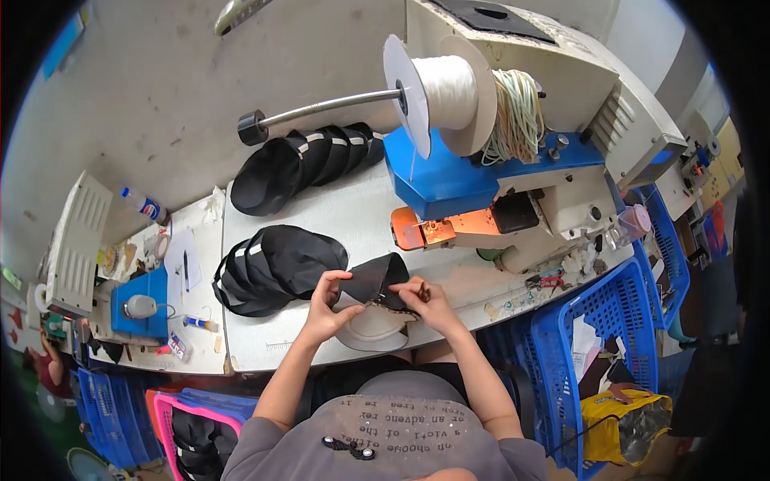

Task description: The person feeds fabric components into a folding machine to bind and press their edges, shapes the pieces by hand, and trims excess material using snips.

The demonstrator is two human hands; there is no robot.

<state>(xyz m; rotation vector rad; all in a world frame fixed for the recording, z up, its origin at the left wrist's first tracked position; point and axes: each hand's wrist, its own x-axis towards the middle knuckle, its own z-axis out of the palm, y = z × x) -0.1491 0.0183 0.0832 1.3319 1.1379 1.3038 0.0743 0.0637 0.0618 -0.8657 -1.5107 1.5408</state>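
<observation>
Near the front edge of the white worktable, a black shoe upper [370,279] with a pale lining is held between both hands. My left hand [325,311] grips its left side, thumb toward me and fingers behind. On the right, my right hand [427,303] pinches the edge by a stitched, notched seam; its fingertips are partly hidden. A pale curved piece [373,330] hangs below the black part; whether it is joined on I cannot tell. Left of my hands lies a stack of black shoe uppers [281,268], with another row of black uppers [281,172] behind it.
A blue and white machine [441,180] with an orange-lit work arm [457,226] stands just beyond my right hand. Above it is a white cord spool [449,90]. Red-handled snips [549,279] lie at right. Blue crates [553,353] and a pink-rimmed basket [164,409] flank me.
</observation>
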